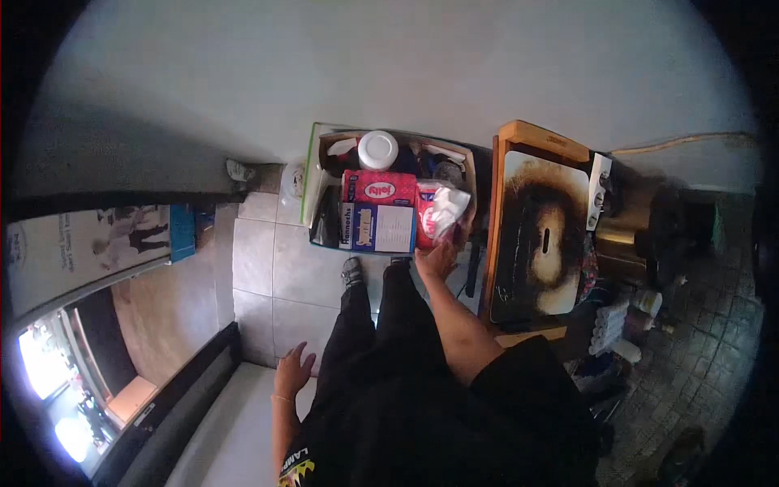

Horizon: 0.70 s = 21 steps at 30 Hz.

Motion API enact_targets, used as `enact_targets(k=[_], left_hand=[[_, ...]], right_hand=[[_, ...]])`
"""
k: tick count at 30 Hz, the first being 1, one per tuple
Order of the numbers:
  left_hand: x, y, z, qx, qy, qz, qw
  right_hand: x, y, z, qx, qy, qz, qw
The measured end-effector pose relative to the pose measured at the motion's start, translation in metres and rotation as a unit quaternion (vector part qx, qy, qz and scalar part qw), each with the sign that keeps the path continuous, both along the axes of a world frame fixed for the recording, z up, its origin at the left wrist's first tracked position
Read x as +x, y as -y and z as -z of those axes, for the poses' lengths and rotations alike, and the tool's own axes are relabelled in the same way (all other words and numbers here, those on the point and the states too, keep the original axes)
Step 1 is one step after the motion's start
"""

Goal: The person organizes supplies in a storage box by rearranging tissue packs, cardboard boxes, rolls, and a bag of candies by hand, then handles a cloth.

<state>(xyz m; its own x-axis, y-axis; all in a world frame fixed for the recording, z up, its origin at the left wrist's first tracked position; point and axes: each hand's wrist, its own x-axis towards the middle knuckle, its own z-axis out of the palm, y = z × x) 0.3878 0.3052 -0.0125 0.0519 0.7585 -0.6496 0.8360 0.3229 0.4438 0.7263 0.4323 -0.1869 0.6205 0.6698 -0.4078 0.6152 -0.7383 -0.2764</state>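
Note:
My right hand [438,260] is at the near right corner of an open box [324,240]. Its fingers are closed around the lower end of a red tissue pack [427,230] with crumpled white material at its top. Beside that pack lies a pink packet marked "jolly" [379,189], and below it a blue and white printed carton [378,228]. A white round-lidded tub [378,150] stands at the back of the box. My left hand [294,370] hangs away from the box, fingers apart, holding nothing.
To the right stands a wooden-framed board [542,235] with a scorched white surface and a slot. White knobs [599,193] are beside it. Grey floor tiles [302,280] lie under my feet. A pale cushioned seat [231,422] is at lower left, and a poster [97,243] farther left.

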Motion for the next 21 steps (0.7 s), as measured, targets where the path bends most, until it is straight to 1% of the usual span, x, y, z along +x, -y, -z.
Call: enact_targets(k=[1,4,5,7,9,11,12,13,14,15,17,20,21], left_hand=[[0.000,-0.003,-0.002,-0.009,-0.014,-0.001,1.000],[0.001,-0.009,0.001,-0.026,-0.038,0.009,0.999],[0.001,-0.011,0.003,-0.019,-0.034,0.013,0.999],[0.000,-0.015,0.008,-0.006,-0.028,0.025,0.999],[0.001,-0.016,0.013,-0.025,-0.026,0.036,0.999],[0.003,-0.023,0.023,-0.062,-0.017,0.052,0.997],[0.007,-0.027,0.029,-0.067,-0.005,0.090,0.994],[0.011,-0.030,0.032,-0.085,-0.010,0.106,0.991],[0.014,-0.031,0.035,-0.101,-0.015,0.118,0.988],[0.016,-0.030,0.037,-0.097,-0.008,0.136,0.986],[0.024,-0.034,0.042,-0.093,0.010,0.168,0.981],[0.035,-0.046,0.038,-0.095,0.054,0.115,0.987],[0.037,-0.051,0.035,-0.089,0.054,0.122,0.987]], right_hand=[[-0.003,-0.003,-0.004,0.000,0.000,0.007,1.000],[-0.002,-0.013,-0.014,0.132,0.043,0.012,0.990],[0.003,-0.021,-0.010,0.131,0.046,0.024,0.990],[0.015,-0.051,-0.004,0.267,0.103,-0.096,0.953],[0.020,-0.084,-0.014,0.244,0.144,-0.148,0.947],[0.025,-0.111,0.019,0.212,0.066,-0.126,0.967],[0.029,-0.116,0.033,0.169,0.050,-0.137,0.975],[0.031,-0.122,0.044,0.122,0.035,-0.145,0.981],[0.028,-0.126,0.097,0.189,0.141,-0.116,0.965],[0.035,-0.133,0.096,0.179,0.167,-0.092,0.965],[0.033,-0.134,0.073,0.043,0.123,-0.126,0.983],[0.031,-0.135,0.057,0.041,0.111,-0.104,0.987],[0.034,-0.135,0.051,0.046,0.114,-0.096,0.988]])
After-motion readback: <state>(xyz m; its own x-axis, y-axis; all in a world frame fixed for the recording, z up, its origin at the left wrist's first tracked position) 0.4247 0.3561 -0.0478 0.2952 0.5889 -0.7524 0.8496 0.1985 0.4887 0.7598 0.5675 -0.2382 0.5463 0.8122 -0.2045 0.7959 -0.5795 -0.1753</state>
